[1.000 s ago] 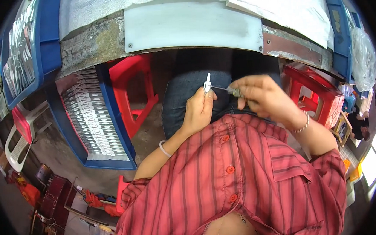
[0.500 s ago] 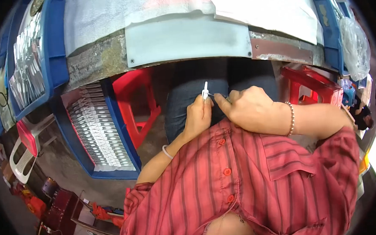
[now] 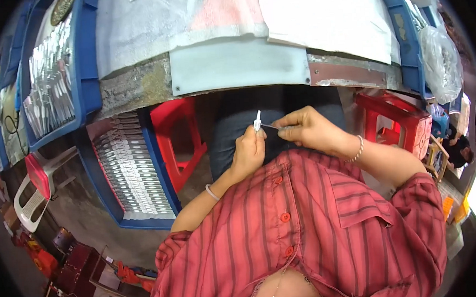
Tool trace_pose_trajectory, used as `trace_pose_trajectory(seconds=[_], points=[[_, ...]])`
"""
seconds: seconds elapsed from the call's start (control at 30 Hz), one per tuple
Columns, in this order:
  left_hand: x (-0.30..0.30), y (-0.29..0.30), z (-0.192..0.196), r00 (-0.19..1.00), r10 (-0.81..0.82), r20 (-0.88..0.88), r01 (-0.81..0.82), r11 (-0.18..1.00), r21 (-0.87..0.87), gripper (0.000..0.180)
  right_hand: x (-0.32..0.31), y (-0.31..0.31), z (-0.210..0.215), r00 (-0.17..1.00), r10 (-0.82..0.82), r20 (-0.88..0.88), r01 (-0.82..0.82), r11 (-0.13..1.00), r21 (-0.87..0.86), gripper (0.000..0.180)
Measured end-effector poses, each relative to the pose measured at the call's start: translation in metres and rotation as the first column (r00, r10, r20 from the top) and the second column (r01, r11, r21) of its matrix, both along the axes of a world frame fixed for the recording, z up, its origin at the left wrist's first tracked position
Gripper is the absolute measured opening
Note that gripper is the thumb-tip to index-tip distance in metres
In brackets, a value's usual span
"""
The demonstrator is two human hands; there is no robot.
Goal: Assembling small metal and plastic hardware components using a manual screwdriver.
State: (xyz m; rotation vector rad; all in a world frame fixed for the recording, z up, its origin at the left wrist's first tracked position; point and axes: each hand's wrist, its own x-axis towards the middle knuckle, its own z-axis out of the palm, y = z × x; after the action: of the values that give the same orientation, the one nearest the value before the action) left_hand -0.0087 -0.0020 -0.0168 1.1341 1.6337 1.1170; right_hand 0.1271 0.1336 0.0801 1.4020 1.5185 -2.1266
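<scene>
Mid-frame, the L hand (image 3: 250, 150) pinches a small white piece (image 3: 257, 124) & the R hand (image 3: 310, 129), turned since ½ sec ago, grips a thin tool (image 3: 270, 126) pointing at it, so the work's prob. still going.

Blue trays (image 3: 86, 57) of parts (image 3: 133, 168) suggest a workshop.

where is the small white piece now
Near the head view's middle, the small white piece is in the left hand, just left of the right hand.
</scene>
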Motion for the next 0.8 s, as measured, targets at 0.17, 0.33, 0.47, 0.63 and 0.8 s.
trace_pose_trajectory(seconds=[0.17, 0.33, 0.47, 0.63, 0.8], points=[[0.001, -0.005, 0.016, 0.854, 0.128, 0.504, 0.039, 0.951, -0.306, 0.023, 0.01, -0.011, 0.044, 0.84, 0.533, 0.104, -0.452, 0.58, 0.678, 0.039], [-0.001, -0.004, 0.024, 0.746, 0.198, 0.636, 0.074, 0.924, -0.374, 0.022, 0.015, -0.015, 0.044, 0.808, 0.571, 0.141, -0.469, 0.48, 0.742, 0.042], [-0.001, -0.005, 0.023, 0.754, 0.193, 0.628, 0.072, 0.925, -0.372, 0.023, 0.016, -0.017, 0.036, 0.807, 0.577, 0.123, -0.449, 0.465, 0.763, 0.04], [0.001, -0.007, 0.014, 0.805, 0.162, 0.571, 0.056, 0.937, -0.345, 0.022, 0.014, -0.011, 0.021, 0.879, 0.475, -0.045, -0.302, 0.626, 0.72, 0.034], [0.003, -0.005, 0.011, 0.952, 0.056, 0.301, 0.025, 0.966, -0.258, 0.018, 0.006, 0.011, 0.019, 0.972, -0.234, 0.004, 0.221, 0.91, -0.351, 0.027]])
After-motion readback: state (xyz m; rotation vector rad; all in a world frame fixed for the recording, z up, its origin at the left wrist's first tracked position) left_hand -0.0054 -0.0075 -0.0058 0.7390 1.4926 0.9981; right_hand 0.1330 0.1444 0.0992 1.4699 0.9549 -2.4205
